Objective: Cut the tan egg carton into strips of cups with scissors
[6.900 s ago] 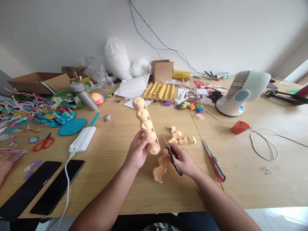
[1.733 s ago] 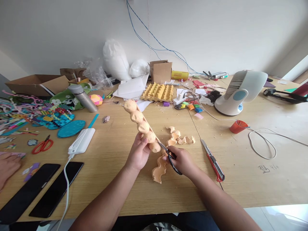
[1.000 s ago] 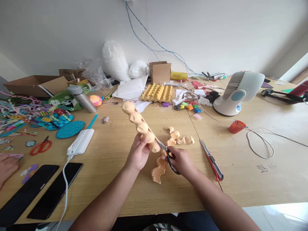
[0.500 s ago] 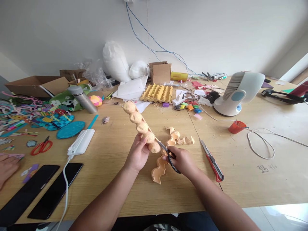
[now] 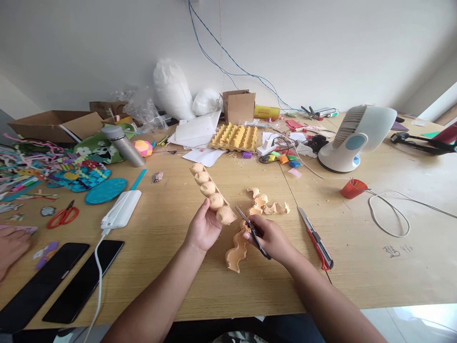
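At left, a white power bank lay on the counter. My left hand had its fingers clamped on a bumpy egg-carton strip, held aloft; trimming seemed in hand, another snip calling for scissors against its edge. Curly offcuts crowded beneath my right hand, fingers wrapped round the handles. Farther right lay a utility knife.

Peach strip of five rounded bumps, flat along its right edge, held aslant, far end leaning left, scissors with black handles, tips just beside its near end, wavy peach scraps beneath
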{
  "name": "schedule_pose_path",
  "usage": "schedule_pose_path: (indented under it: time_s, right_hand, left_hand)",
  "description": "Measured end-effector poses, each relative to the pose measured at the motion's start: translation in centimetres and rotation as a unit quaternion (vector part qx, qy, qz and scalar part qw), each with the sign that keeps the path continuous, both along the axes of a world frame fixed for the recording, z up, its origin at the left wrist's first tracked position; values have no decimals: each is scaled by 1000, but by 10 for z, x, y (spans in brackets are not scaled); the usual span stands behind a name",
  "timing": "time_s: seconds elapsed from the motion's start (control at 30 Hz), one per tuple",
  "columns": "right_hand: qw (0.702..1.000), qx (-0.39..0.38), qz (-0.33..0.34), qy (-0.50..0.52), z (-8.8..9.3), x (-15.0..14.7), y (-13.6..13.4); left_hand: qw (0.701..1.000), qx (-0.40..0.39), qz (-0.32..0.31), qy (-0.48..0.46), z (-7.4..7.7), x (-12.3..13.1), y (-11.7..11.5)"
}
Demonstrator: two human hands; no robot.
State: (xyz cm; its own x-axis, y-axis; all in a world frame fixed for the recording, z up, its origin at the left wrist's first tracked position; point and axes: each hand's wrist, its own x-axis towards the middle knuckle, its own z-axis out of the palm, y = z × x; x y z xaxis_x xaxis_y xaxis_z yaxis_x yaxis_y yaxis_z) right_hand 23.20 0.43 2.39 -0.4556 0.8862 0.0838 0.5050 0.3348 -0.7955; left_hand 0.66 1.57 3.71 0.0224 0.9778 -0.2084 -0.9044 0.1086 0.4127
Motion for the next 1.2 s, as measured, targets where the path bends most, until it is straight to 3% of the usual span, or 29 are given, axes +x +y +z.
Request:
schedule_pose_path:
  time_s: [0.17,0.37,0.83,1.2]
  right_hand:
    - [987,104,-56,-105,4,-2,-2]
    - [978,169,-59,-110,6,-2,-3]
    - [976,186,-71,-90,4,-3,-3]
    - [973,193,-66,-104,6,-4,-4]
  left_hand:
    - [1000,-21,14,-19,5,1,0]
    - [999,-42,7,-23,6,3,-1]
    - [999,-11,-46,-8,-8,1,-3]
    - [999,-20,-42,-4,-2,5,-5]
